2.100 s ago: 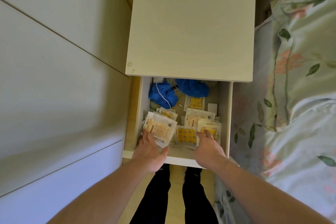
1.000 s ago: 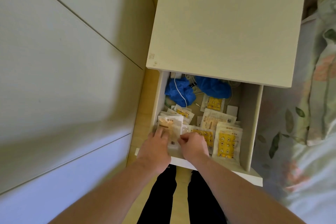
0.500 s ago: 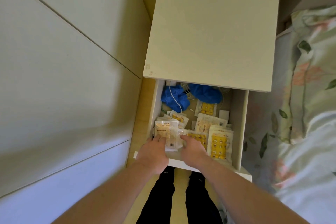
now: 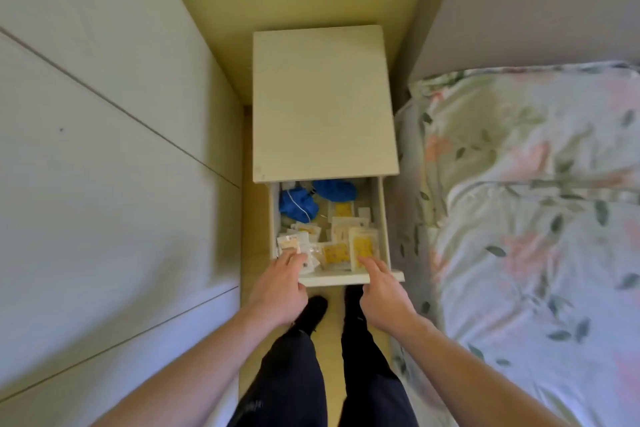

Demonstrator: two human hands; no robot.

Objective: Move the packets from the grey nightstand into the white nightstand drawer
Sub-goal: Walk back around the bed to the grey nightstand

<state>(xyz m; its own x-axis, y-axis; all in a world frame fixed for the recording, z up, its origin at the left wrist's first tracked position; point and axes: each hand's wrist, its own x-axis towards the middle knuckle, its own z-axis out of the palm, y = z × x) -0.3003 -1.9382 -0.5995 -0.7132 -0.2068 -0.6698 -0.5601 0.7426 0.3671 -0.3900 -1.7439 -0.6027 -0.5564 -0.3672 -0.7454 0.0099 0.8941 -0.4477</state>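
Note:
The white nightstand (image 4: 323,104) stands ahead with its drawer (image 4: 349,278) pulled out towards me. Several pale packets with yellow panels (image 4: 335,252) lie loose in the drawer's front half. My left hand (image 4: 280,282) hangs over the drawer's front left corner, fingers straight, fingertips on a whitish packet (image 4: 290,242). My right hand (image 4: 381,282) is over the front right corner, its fingertips reaching a yellow packet (image 4: 363,246). Neither hand holds anything.
Blue crumpled items (image 4: 297,205) and a thin white cable lie at the back of the drawer. A bed with floral bedding (image 4: 526,204) runs along the right. White wardrobe panels (image 4: 104,156) close off the left. My legs stand on the narrow floor strip below the drawer.
My head has pulled back and up, so the nightstand looks smaller. My hands have spread apart from the drawer's front left to its two front corners and let go of the packets.

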